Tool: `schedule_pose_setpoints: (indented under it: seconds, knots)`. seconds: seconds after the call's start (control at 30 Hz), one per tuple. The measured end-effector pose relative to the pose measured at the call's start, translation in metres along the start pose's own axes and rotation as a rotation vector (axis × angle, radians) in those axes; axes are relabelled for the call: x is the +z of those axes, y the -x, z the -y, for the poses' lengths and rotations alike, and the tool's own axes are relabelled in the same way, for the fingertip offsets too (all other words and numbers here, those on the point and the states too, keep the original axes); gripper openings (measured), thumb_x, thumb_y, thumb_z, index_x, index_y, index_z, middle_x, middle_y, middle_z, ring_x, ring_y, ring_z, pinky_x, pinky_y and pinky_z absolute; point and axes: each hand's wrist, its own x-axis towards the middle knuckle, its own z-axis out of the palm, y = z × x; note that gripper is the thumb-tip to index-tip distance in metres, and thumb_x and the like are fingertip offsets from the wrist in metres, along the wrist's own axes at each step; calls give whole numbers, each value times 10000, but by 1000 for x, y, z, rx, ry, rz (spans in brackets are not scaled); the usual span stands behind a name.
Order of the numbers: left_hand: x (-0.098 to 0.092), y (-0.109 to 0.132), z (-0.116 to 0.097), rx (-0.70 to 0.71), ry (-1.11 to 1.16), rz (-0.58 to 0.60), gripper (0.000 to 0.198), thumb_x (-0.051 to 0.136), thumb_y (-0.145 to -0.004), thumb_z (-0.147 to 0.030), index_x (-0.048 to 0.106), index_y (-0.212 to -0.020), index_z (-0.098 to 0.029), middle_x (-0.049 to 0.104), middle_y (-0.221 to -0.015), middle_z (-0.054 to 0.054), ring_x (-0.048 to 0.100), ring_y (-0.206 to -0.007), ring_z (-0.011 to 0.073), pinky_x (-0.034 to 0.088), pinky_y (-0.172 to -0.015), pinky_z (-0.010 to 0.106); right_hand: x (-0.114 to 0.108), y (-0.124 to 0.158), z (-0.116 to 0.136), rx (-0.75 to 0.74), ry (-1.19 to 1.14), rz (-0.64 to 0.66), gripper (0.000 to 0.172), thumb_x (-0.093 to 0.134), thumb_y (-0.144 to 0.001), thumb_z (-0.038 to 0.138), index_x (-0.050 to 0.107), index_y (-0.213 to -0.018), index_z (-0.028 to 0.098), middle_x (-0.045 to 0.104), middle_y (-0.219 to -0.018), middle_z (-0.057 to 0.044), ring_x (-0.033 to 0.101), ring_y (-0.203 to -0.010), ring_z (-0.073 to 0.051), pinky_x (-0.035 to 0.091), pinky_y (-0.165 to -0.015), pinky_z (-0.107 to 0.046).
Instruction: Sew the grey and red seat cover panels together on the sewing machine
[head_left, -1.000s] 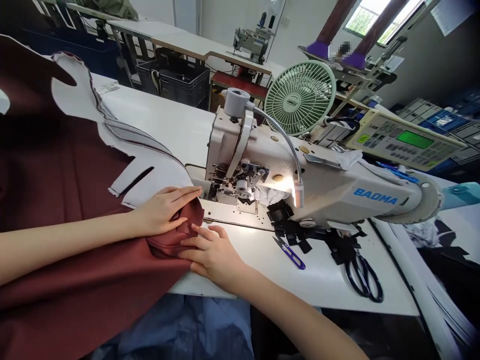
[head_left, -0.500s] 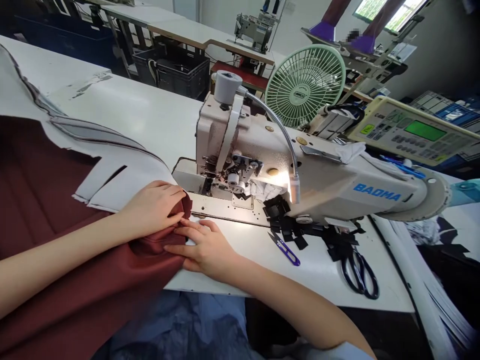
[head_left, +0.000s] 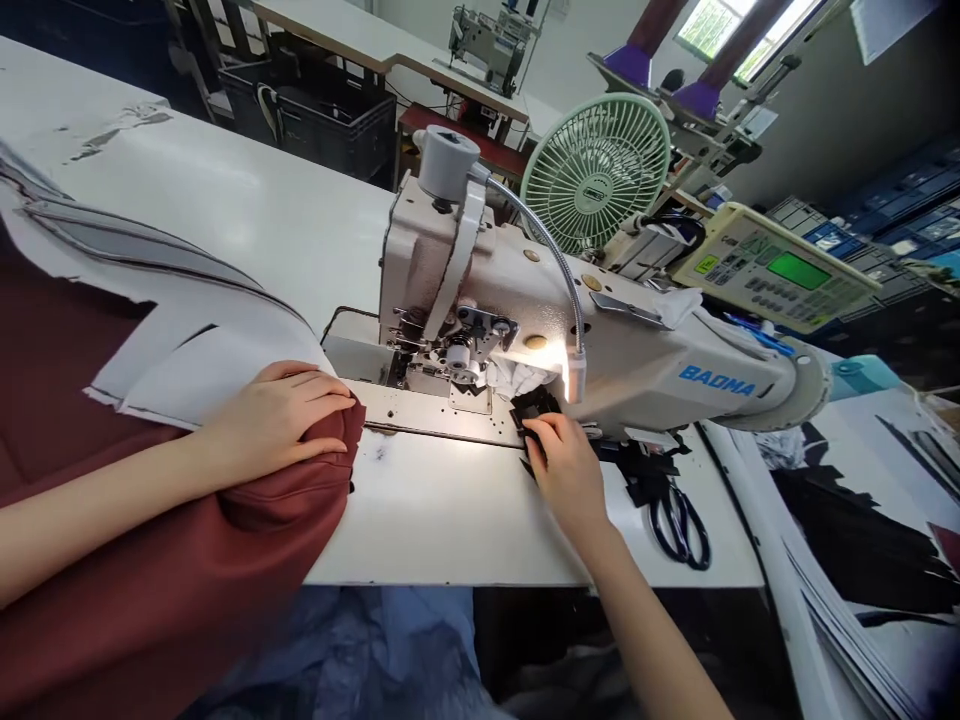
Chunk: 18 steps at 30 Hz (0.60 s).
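Observation:
My left hand [head_left: 281,418] grips the edge of a dark red fabric piece [head_left: 292,525], its fingers curled over the bunched end. White backing panels [head_left: 217,365] with dark-edged strips lie under and beyond that hand. On the right, my right hand [head_left: 571,475] reaches into a pile of small black fabric pieces [head_left: 536,402], thumb and fingers closing on one at the near side of the sewing machine [head_left: 465,250]. The purple thread snips are mostly hidden behind this hand. The machine's needle area [head_left: 459,360] sits between my two hands, lit by a small lamp [head_left: 574,378].
Black-handled scissors [head_left: 680,530] lie right of my right hand, beside more black scraps [head_left: 649,480]. A control panel [head_left: 776,265] and a green fan [head_left: 598,175] stand behind the machine. A dark crate [head_left: 322,125] is beyond the white table [head_left: 247,190].
My right hand has let go of the dark red fabric and moved right to the black pieces. My left hand stays on the fabric. The view has shifted slightly to the right.

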Motion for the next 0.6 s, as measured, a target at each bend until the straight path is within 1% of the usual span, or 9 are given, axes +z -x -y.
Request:
schedule_pose_setpoints:
  seconds: [0.07,0.1,0.2,0.27,0.33,0.4,0.43,0.5,0.6]
  knots:
    - [-2,-1,-3,-7,10,14,330,601,-892,-510,691,-1099,-269,705,-1196,34,643,-1091,260,410,-1060,435,-2,0,-7,-2,-37,-11,244,445,-988,236,688,-975,212,660,-958,-107,594,-896,-269,510,-798,-427]
    - [-3,-2,-5,-11,12,18,324,609,-892,-499,690,-1098,-262,705,-1195,35,642,-1091,256,412,-1057,431,-3,-1,-5,8,-88,-28,237,455,-992,255,684,-945,220,660,-937,-97,603,-877,-259,512,-782,-418]
    - [-5,-2,-8,-24,6,23,314,636,-890,-470,672,-1113,-251,696,-1212,39,636,-1102,247,381,-1091,432,1,-10,23,68,-416,-36,197,511,-980,321,684,-933,240,661,-905,-67,638,-832,-220,533,-736,-373]
    - [-5,-2,-9,-34,-7,17,322,653,-886,-453,654,-1130,-243,686,-1229,47,632,-1110,245,344,-1125,439,12,-22,55,118,-739,91,150,568,-937,340,681,-948,241,658,-860,-43,660,-769,-188,558,-696,-335]
    - [-6,-2,-10,-47,-17,26,333,676,-876,-434,640,-1136,-229,681,-1231,55,633,-1108,240,315,-1144,445,30,-39,91,188,-1037,318,157,625,-864,334,664,-971,227,649,-809,-12,669,-667,-155,579,-641,-306]
    - [-7,-3,-10,-58,-18,45,351,698,-861,-422,630,-1141,-219,682,-1224,58,635,-1103,238,298,-1152,455,50,-60,122,275,-1215,482,169,648,-811,315,641,-943,210,635,-764,13,672,-613,-133,584,-592,-271]
    - [-8,-3,-10,-60,-15,51,360,705,-857,-420,626,-1145,-219,683,-1222,59,635,-1105,238,291,-1154,461,59,-71,135,301,-1249,526,163,649,-796,292,631,-933,205,625,-727,27,663,-586,-120,578,-570,-251]
    - [-9,-4,-10,-65,-2,46,376,709,-853,-426,618,-1156,-222,683,-1221,61,633,-1116,241,280,-1159,470,72,-88,152,331,-1242,553,119,636,-786,238,608,-895,199,607,-669,47,646,-551,-105,553,-526,-216]
    - [-10,-4,-10,-75,26,25,393,719,-842,-435,605,-1151,-222,693,-1187,59,638,-1101,239,285,-1157,469,79,-99,161,306,-1165,519,71,611,-797,183,587,-862,202,606,-665,50,646,-556,-106,529,-503,-205]
